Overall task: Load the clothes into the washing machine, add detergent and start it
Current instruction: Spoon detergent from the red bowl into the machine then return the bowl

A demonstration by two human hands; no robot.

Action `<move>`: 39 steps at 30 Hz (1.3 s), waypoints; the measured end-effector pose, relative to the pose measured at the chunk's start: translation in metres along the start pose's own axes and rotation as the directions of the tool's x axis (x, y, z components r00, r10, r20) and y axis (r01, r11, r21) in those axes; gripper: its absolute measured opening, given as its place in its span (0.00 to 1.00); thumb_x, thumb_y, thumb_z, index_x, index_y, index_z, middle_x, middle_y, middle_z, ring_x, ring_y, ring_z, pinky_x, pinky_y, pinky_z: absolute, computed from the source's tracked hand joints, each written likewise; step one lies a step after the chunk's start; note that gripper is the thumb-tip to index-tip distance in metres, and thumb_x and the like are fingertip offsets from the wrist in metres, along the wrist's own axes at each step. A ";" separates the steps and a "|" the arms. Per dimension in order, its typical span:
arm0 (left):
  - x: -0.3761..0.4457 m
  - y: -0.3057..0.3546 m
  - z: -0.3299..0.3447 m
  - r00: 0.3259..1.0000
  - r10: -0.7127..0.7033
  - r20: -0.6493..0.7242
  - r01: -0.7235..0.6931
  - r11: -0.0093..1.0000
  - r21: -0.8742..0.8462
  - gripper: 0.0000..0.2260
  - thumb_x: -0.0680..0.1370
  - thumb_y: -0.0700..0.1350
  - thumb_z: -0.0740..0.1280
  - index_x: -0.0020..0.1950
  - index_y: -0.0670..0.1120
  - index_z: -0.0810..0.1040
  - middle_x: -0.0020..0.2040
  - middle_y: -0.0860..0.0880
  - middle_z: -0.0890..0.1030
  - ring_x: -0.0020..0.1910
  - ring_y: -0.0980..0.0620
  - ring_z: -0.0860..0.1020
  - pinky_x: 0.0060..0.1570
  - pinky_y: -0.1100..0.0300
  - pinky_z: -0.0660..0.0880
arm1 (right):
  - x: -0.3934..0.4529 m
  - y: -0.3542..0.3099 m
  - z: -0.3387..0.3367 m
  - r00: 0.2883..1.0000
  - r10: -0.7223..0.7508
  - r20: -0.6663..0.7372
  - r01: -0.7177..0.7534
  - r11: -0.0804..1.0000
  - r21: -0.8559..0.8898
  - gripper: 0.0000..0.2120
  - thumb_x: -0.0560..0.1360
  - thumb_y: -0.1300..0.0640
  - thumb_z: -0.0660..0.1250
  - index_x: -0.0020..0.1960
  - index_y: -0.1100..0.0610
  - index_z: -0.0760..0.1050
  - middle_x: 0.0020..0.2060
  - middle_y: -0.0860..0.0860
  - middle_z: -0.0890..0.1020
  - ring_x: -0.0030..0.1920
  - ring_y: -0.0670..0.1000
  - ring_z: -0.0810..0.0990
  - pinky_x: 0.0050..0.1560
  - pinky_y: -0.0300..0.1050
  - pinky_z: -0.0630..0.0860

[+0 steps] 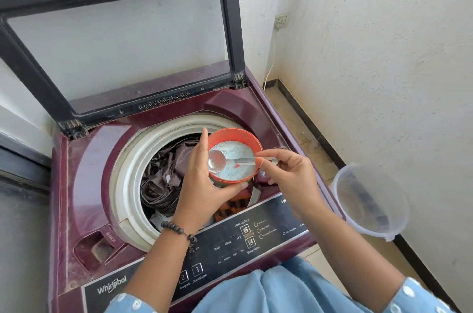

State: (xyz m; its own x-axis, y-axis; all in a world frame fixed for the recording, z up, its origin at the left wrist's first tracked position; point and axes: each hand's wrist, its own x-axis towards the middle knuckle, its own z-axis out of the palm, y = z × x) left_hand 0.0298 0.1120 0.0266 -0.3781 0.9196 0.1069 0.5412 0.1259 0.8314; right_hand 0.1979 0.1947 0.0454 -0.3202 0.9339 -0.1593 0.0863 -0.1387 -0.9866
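The maroon top-loading washing machine [84,184] stands with its dark-framed glass lid [115,39] raised at the far side, and dark brown clothes [163,174] already lie in the drum. The left hand [202,184] grips a round orange plastic bowl of pale blue detergent powder [235,156] over the near right part of the drum opening, thumb on the far rim and fingers curled beneath. The right hand [289,174] pinches the handle of a clear plastic measuring spoon [217,161], whose bowl rests on the powder and looks nearly empty. The step appears to be scooping detergent. To do it well, dip the spoon deeper, lift a level measure, keep the bowl steady above the drum so spills fall onto the laundry, then tip it over the clothes. A translucent plastic tub [371,200] sits right of the machine.
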 end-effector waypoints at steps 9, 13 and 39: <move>0.002 -0.005 0.005 1.000 0.008 0.005 -0.008 0.999 0.035 0.57 0.64 0.53 0.82 0.82 0.49 0.48 0.74 0.48 0.66 0.74 0.55 0.65 0.68 0.72 0.61 | -0.008 -0.004 -0.005 0.967 -0.234 -0.097 0.222 0.968 -0.121 0.08 0.74 0.63 0.72 0.46 0.51 0.85 0.38 0.54 0.83 0.33 0.46 0.79 0.37 0.40 0.79; 0.004 -0.004 0.005 1.000 0.015 0.010 -0.015 0.999 0.044 0.57 0.64 0.52 0.82 0.82 0.48 0.48 0.73 0.50 0.66 0.73 0.58 0.63 0.66 0.73 0.59 | -0.008 0.002 -0.005 0.937 -0.346 -0.056 0.307 0.887 -0.345 0.06 0.74 0.62 0.73 0.48 0.53 0.85 0.40 0.46 0.83 0.41 0.46 0.82 0.42 0.36 0.78; 0.005 -0.004 0.021 0.998 -0.011 0.067 0.010 1.000 0.022 0.57 0.64 0.49 0.83 0.82 0.48 0.47 0.75 0.48 0.65 0.68 0.66 0.60 0.63 0.83 0.54 | -0.012 -0.010 -0.037 0.961 0.213 -0.177 -0.099 0.860 0.501 0.07 0.76 0.71 0.64 0.44 0.66 0.81 0.30 0.55 0.80 0.30 0.47 0.78 0.31 0.36 0.77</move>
State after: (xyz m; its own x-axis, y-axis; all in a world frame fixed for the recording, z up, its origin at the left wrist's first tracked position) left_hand 0.0420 0.1244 0.0125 -0.3327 0.9411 0.0606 0.5540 0.1430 0.8201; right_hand 0.2352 0.1972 0.0581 -0.1227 0.9260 -0.3571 -0.3665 -0.3767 -0.8508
